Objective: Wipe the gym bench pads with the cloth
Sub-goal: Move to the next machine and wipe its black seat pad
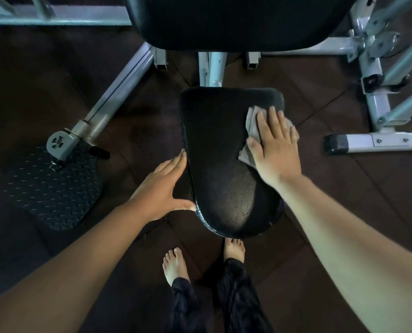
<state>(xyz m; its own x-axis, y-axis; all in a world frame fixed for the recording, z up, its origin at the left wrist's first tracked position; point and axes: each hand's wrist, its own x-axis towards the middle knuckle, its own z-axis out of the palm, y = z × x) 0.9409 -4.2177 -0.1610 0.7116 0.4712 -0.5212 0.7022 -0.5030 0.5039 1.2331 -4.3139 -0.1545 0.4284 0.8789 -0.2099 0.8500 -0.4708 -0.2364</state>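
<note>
The black seat pad (pixel 219 150) of the gym bench lies in the middle of the view, narrow end toward me. A grey cloth (pixel 251 123) is spread on its right side, and my right hand (pixel 275 146) presses flat on it with straight fingers. My left hand (pixel 162 188) rests against the pad's left edge, fingers straight along the side and the thumb at the front corner. The larger black back pad (pixel 236 20) stands beyond, at the top of the view.
White steel frame tubes (pixel 120 92) slant to the left and more frame legs (pixel 378 111) stand at the right. A black checker-plate footplate (pixel 53 188) lies on the dark rubber floor at left. My bare feet (pixel 176 265) stand just under the seat's near end.
</note>
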